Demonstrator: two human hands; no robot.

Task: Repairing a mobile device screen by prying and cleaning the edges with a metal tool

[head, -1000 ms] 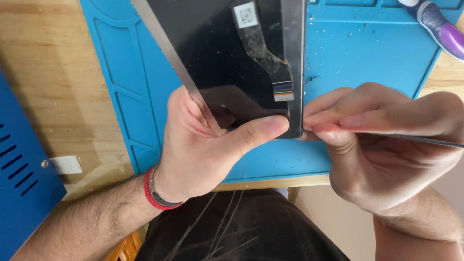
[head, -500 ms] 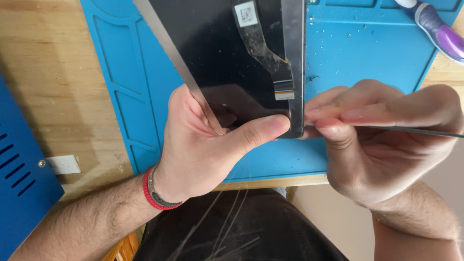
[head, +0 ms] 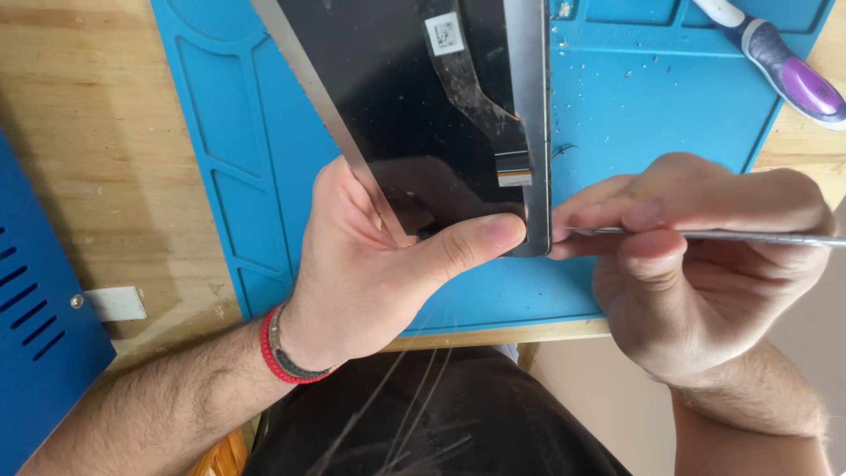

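1. Head view, only one there is: the left hand (head: pixel 370 273) has its fingers wrapped round the bottom corner of a dark panel (head: pixel 414 106), thumb pressed flat across the near edge.
2. The panel is held up at a tilt over the blue mat (head: pixel 661 132), metal frame running down both long sides. Its top end goes out of the frame.
3. A flat ribbon cable (head: pixel 476 97) runs down the back of the panel, with a small white sticker near its top and a connector end close to the right frame.
4. The right hand (head: pixel 705 264) has its fingers pinched tight on a thin metal tool (head: pixel 749 236), lying pretty much level. The tip sits right at the panel's lower right corner, just beside the left thumb. Can't tell if it's actually in the seam.
5. The mat lies on a wooden bench (head: pixel 97 159) and has little droplets or specks on it near the panel's right edge.
6. A purple and white pen-like tool (head: pixel 784 66) lies at the top right, well apart from the hands.
7. A blue box with slots (head: pixel 35 300) sits at the far left.
8. There's a red band (head: pixel 282 353) on the left wrist.
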